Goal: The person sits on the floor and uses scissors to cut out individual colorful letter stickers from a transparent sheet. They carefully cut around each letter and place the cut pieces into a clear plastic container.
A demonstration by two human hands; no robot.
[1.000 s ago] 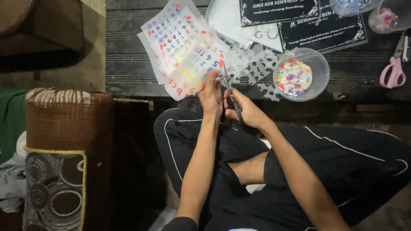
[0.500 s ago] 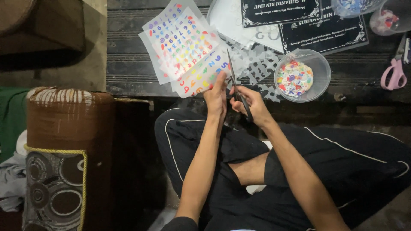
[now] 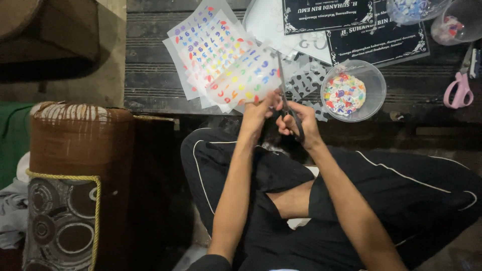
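Holding a thin, translucent sheet (image 3: 241, 80) printed with small coloured letters and numerals, the left hand (image 3: 258, 108) pinches it at its lower right corner, fingers closed on the edge. This sheet is flat, roughly rectangular and slightly glossy; it fans out up and to the left from the hand, its long axis running from lower right to upper left, over the edge of the dark counter (image 3: 150, 75). It lies over a loose stack of similar sheets (image 3: 201, 37) spread on the counter's planks.

The right hand (image 3: 296, 123) is clenched through the dark handles of a pair of scissors (image 3: 286, 98). The slim metal blades point up and slightly left, away from the person, with the tip reaching the right edge of the held sheet; whether the blades stand apart is too fine to tell.

Just right of the hands sits a round, clear plastic bowl (image 3: 374, 80) holding a heap of tiny multicoloured cut pieces (image 3: 344, 94). Pale, lacy offcuts of sheet (image 3: 306, 78) lie between the bowl and the sheets. Farther right rests a second pair of scissors with pink handles (image 3: 459, 90). Behind are black rectangular plaques (image 3: 376, 40) with white ornamental borders. To the left stands a brown, patterned cushioned roll (image 3: 75, 180) edged with yellow cord.
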